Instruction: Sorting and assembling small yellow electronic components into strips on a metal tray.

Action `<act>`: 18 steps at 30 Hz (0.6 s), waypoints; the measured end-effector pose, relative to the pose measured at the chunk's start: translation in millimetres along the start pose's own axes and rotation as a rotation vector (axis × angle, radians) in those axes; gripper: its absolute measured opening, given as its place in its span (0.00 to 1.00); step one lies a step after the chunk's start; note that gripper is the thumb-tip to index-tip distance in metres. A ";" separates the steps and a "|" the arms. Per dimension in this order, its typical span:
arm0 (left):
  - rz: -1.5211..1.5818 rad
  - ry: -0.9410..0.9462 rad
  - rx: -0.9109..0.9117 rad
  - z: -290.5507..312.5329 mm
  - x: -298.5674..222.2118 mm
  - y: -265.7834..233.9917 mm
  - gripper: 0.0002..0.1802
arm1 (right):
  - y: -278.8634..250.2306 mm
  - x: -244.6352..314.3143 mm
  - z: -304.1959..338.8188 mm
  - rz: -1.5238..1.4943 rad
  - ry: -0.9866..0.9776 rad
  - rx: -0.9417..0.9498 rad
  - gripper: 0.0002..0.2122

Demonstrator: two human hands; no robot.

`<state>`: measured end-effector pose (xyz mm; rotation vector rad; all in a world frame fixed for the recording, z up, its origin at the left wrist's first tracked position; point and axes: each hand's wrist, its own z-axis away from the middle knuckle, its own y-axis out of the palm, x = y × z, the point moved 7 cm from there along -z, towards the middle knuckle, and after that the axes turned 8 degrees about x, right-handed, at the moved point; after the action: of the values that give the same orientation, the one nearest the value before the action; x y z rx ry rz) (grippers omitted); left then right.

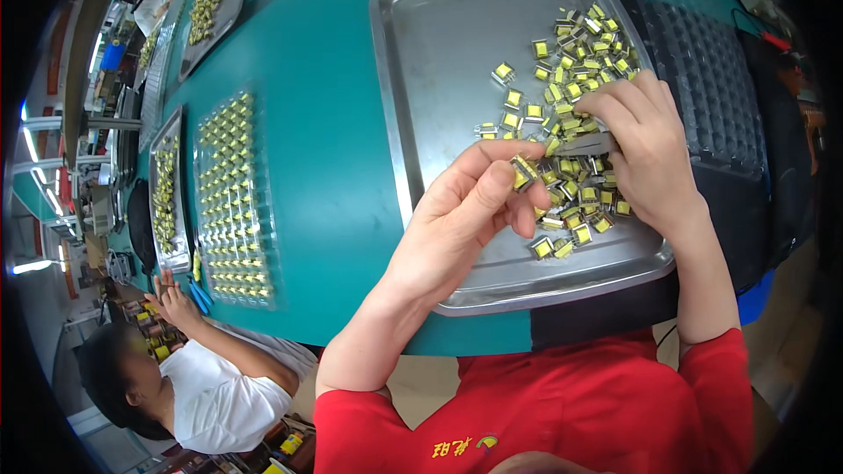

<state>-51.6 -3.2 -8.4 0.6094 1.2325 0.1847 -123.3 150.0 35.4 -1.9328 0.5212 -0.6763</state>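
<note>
Between the thumb and fingers of my left hand (465,202) is one small transformer (524,173) with yellow tape and a metal core. My right hand (650,145) is closed on a flat grey blade-like tool (581,146), whose tip points left, close to that transformer. Its handle is hidden by the fingers. Both hands are over a shallow metal tray (452,53). Loose transformers (562,88) of the same kind lie heaped in the tray's right half, under and around my hands, at various angles.
Left on the green table (325,149) stands a clear plastic tray (263,237) with rows of transformers, beside a narrower metal tray (180,250). Empty-looking plastic trays (716,114) lie at right on black material. A co-worker (224,395) sits lower left, near blue-handled pliers (200,297); another works far left.
</note>
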 end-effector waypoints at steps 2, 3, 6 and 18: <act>0.256 -0.028 0.080 0.1 5.1 1.3 0.21 | -1.1 0.0 -1.5 -0.007 0.001 -0.013 0.20; 0.253 -0.031 0.083 0.5 6.5 -0.7 0.21 | -1.5 0.7 -2.2 -0.014 -0.004 -0.019 0.20; 0.365 -0.013 0.086 -0.7 8.9 0.5 0.22 | -2.9 -0.9 -1.0 -0.015 -0.008 -0.028 0.20; 0.621 0.000 0.123 0.3 11.2 2.9 0.19 | 0.2 1.7 -2.4 0.002 -0.016 -0.011 0.19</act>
<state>-47.0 4.2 -16.1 1.0894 1.0274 0.6300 -123.6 147.3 36.5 -1.9458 0.5176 -0.6582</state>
